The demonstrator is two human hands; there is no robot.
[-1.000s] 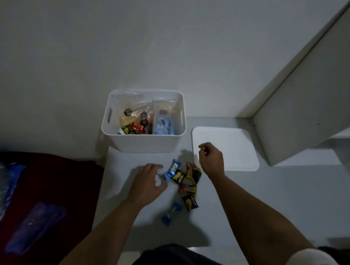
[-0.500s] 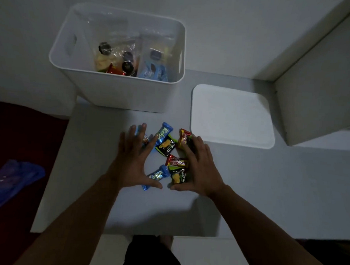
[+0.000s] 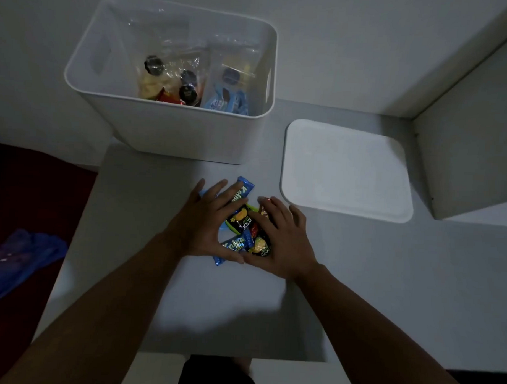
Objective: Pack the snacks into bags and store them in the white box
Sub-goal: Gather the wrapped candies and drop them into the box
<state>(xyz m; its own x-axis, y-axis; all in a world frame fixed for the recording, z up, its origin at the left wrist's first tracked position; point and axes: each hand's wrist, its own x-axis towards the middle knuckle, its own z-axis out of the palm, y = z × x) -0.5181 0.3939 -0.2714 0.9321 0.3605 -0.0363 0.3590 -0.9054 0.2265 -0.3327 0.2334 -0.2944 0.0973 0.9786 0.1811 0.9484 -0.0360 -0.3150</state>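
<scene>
The small heap of bright foil snack packets [image 3: 243, 226] lies mid-frame on the grey table [image 3: 137, 205], cupped between both hands — left hand [image 3: 201, 224] and right hand [image 3: 282, 238] spread flat, gathering, nothing gripped; the white plastic box [image 3: 174, 131] stands above, upper left.

Grey desk [image 3: 387, 282], white lid [image 3: 345, 172] flat on it at right. Blue plastic [image 3: 23, 258] on dark red surface [image 3: 39, 190] at left.
</scene>
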